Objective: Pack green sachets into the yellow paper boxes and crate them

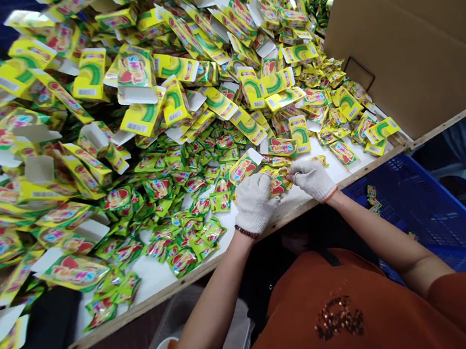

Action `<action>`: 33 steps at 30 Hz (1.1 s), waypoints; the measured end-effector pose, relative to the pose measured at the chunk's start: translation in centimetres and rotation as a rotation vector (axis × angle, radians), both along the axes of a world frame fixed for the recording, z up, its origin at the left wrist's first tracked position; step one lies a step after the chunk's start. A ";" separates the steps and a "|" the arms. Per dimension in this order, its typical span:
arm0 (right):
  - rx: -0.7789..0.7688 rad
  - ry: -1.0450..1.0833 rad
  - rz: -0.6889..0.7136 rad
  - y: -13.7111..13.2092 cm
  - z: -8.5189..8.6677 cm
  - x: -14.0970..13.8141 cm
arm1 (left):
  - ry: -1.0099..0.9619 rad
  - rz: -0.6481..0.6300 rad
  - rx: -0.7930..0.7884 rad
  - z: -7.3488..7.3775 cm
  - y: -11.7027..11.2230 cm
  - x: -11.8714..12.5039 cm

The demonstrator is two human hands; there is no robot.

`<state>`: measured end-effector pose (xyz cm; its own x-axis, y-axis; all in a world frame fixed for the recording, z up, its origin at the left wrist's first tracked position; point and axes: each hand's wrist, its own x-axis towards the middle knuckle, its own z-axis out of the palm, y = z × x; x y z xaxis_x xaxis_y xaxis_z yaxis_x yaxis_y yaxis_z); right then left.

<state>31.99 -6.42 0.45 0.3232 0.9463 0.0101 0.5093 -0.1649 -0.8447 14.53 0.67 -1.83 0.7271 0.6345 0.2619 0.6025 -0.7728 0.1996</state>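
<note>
Where the white tabletop (148,273) meets its wooden edge (147,301), presumably chosen for easy reach, the white-knit-gloved left hand (254,199) and white-knit-gloved right hand (311,178) flank small green-and-red foil sachets (278,185). These lie between the curled fingers, a yellow printed cardboard box (244,165) just beyond the left hand; whether either grip is closed cannot be confirmed.

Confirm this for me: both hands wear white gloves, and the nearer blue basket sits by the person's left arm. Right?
No: the head view shows the nearer blue basket by the right arm, not the left. The left hand and right hand do both wear white gloves.
</note>
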 end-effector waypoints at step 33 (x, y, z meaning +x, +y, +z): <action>0.155 0.284 0.074 0.4 -4.3 -0.9 | -0.816 0.140 -0.872 -2.7 -1.1 0.3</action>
<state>31.10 -5.97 -3.88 0.2638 0.9616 0.0756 0.2556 0.0059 -0.9668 14.78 -0.39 -4.49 0.4579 0.8872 0.0561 0.1231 -0.1258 0.9844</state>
